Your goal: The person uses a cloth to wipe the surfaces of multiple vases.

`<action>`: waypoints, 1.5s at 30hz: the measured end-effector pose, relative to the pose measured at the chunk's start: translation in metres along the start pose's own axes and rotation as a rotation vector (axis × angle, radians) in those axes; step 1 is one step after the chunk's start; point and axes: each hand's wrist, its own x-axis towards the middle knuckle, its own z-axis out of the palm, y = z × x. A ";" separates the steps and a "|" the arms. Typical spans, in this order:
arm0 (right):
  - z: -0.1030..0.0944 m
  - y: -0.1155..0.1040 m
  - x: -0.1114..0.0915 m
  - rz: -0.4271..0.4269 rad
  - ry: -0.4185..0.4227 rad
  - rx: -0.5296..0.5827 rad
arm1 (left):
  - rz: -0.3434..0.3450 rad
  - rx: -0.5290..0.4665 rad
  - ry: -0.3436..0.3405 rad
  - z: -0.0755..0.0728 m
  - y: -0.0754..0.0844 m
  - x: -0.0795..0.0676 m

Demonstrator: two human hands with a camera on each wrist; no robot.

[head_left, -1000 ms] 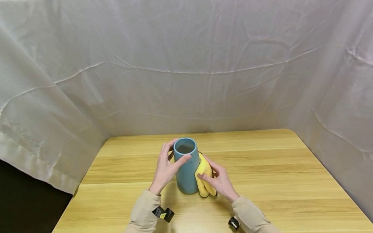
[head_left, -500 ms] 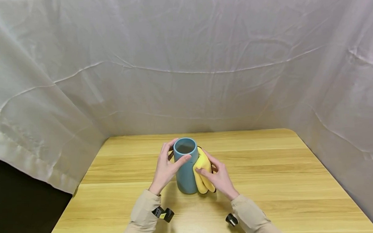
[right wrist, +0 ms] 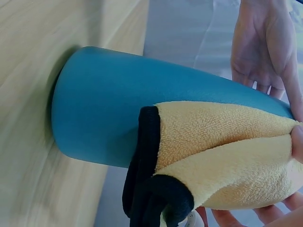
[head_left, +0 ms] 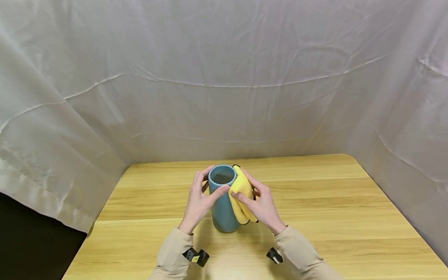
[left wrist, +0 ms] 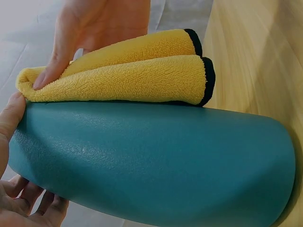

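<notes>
A tall blue vase (head_left: 222, 216) stands upright on the wooden table, its round opening facing up. My left hand (head_left: 198, 203) grips it near the rim, thumb on the front and fingers round the far left side. A folded yellow towel (head_left: 241, 188) with black edging lies against the vase's upper right side. My right hand (head_left: 265, 205) holds that towel, the thumb on its near face and the fingers behind. In the left wrist view the towel (left wrist: 137, 80) hangs in two folds along the vase wall (left wrist: 156, 156); the right wrist view shows its black hem (right wrist: 149, 137).
Light wood planks of the table (head_left: 341, 218) extend to both sides and in front. Pale grey curtains (head_left: 245, 110) hang behind the table and at its sides. Small black devices (head_left: 274, 255) sit at both wrists.
My right hand has slid the towel up the vase's right side, from lower on the wall to the rim. My left hand and the vase have stayed in place.
</notes>
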 end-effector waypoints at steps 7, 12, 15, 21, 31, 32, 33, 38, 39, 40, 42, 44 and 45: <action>0.000 0.003 -0.001 -0.011 0.008 -0.005 | -0.003 0.003 -0.005 0.000 0.000 0.000; 0.000 0.011 -0.003 -0.039 0.006 -0.008 | -0.005 0.010 -0.007 -0.001 -0.001 -0.001; 0.000 0.020 -0.006 -0.033 -0.003 -0.008 | -0.009 0.010 -0.008 -0.001 -0.001 0.000; 0.000 0.039 -0.013 0.027 -0.032 0.000 | -0.009 0.007 -0.008 -0.001 -0.001 0.000; -0.001 0.060 -0.022 0.105 -0.097 0.034 | -0.010 0.002 -0.010 -0.002 0.000 -0.001; -0.001 0.060 -0.022 0.108 -0.094 0.033 | -0.011 0.003 -0.011 -0.002 0.000 -0.001; 0.000 0.059 -0.022 0.109 -0.093 0.033 | -0.010 0.003 -0.011 -0.002 0.000 -0.001; 0.000 0.059 -0.023 0.102 -0.090 0.029 | -0.008 0.003 -0.015 -0.002 0.001 -0.001; 0.000 0.059 -0.023 0.102 -0.089 0.029 | -0.007 0.003 -0.016 -0.002 0.001 -0.001; 0.000 0.059 -0.023 0.105 -0.088 0.029 | -0.008 0.003 -0.017 -0.002 0.001 -0.001; 0.000 0.057 -0.022 0.113 -0.083 0.026 | -0.007 0.002 -0.016 -0.002 0.000 -0.001; 0.000 0.055 -0.021 0.121 -0.076 0.024 | -0.007 0.002 -0.015 -0.002 0.000 -0.001; 0.000 0.053 -0.021 0.121 -0.069 0.023 | -0.006 0.002 -0.013 -0.002 -0.001 -0.001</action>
